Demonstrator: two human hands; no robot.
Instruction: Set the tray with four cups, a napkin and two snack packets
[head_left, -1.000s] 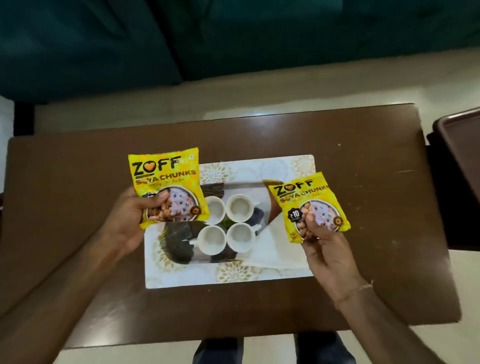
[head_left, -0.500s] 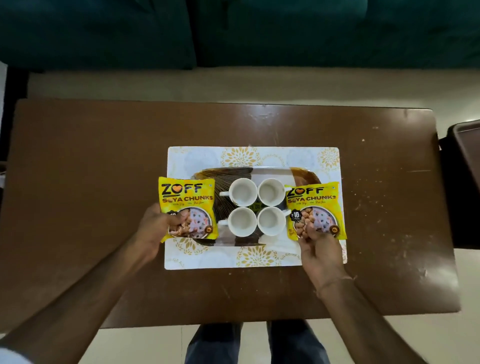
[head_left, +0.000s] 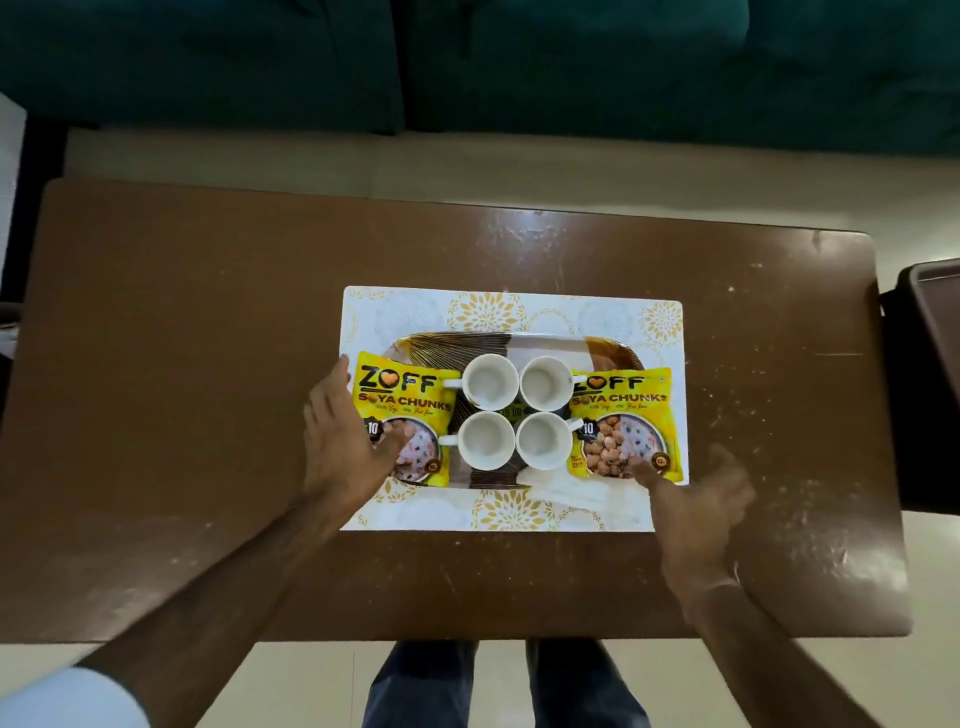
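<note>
Left hand (head_left: 345, 441) flat on left packet (head_left: 402, 415); right hand (head_left: 696, 493) open, palm-up.

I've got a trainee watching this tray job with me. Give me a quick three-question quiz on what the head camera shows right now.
1. True or false: the four white cups stand in a two-by-two block in the middle of the tray.
2. Which hand lies on a snack packet? A) left hand B) right hand C) neither
3. Fill in: the right packet lies to the ____ of the cups.

Key:
1. True.
2. A: its thumb rests on the left packet; the right hand is open, with only a fingertip at the right packet's near corner.
3. Right.
</note>
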